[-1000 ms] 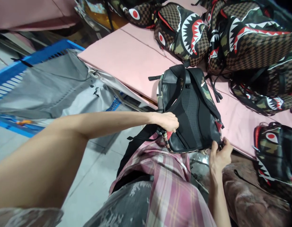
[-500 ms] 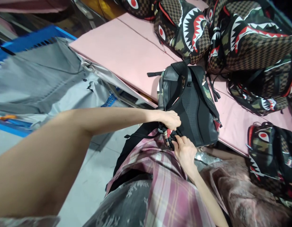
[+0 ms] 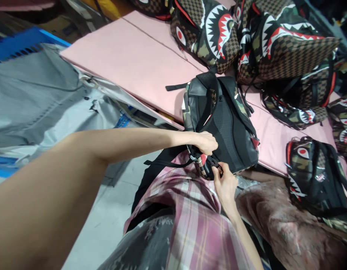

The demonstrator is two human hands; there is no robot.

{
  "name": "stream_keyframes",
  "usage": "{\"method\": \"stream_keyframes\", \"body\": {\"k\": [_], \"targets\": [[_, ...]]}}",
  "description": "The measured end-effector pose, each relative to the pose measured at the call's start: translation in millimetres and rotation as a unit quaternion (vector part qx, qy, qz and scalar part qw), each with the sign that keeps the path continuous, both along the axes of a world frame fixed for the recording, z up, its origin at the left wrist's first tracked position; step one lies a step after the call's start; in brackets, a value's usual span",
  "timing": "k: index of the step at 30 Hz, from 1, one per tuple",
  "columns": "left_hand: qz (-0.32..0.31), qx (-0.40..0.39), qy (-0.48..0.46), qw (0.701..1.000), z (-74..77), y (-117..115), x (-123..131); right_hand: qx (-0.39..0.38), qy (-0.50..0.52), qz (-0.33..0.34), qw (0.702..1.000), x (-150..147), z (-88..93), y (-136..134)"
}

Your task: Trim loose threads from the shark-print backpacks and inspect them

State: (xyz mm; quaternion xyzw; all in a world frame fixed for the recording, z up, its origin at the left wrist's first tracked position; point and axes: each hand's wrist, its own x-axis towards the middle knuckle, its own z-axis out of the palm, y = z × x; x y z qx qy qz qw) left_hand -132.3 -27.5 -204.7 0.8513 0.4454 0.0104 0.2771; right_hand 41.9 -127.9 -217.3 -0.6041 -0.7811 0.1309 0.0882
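A backpack [image 3: 232, 127] lies at the edge of the pink-topped table, its black padded back panel facing up and camouflage showing along its sides. My left hand [image 3: 206, 143] is closed in a fist on its lower left side, where a shoulder strap runs down; exactly what lies inside the fist is hidden. Just below, my right hand [image 3: 226, 183] pinches a small black strap piece [image 3: 218, 167] between thumb and fingers at the backpack's bottom corner. Beside my hands, a red patch and brown checked trim show. A loose black strap [image 3: 167, 163] trails left over my lap.
Checkered backpacks with shark mouths [image 3: 286, 41] crowd the far right of the pink table [image 3: 111, 48]. Another backpack [image 3: 314, 176] sits nearer on the right. At left stands a blue crate [image 3: 49, 37] with grey fabric [image 3: 35, 90]. Someone in a brownish garment [image 3: 274, 213] is close on my right.
My right hand has drawn slightly right and away from the left hand, with the black strap piece in its pinch. The left hand keeps its place on the backpack. The view has shifted slightly right.
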Motion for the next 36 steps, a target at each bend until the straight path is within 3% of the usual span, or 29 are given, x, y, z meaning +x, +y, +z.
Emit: {"method": "stream_keyframes", "body": {"k": [3,7,13,22,36], "targets": [[-0.073,-0.001,0.068,0.995,8.9,3,18,-0.055,0.046,-0.071,0.995,17,15.7,-8],[-0.106,0.013,0.08,0.991,12.5,7,41,-0.152,0.089,-0.098,0.979,28,20.2,-24],[-0.111,0.019,0.072,0.991,9.8,9,58,-0.109,0.119,-0.169,0.972,32,10.5,-34],[-0.105,0.004,0.079,0.991,8.2,7,59,-0.118,0.048,-0.146,0.981,36,8.3,-25],[-0.108,-0.003,0.083,0.991,11.3,3,58,-0.152,-0.115,-0.107,0.976,33,24.6,-7]]}}
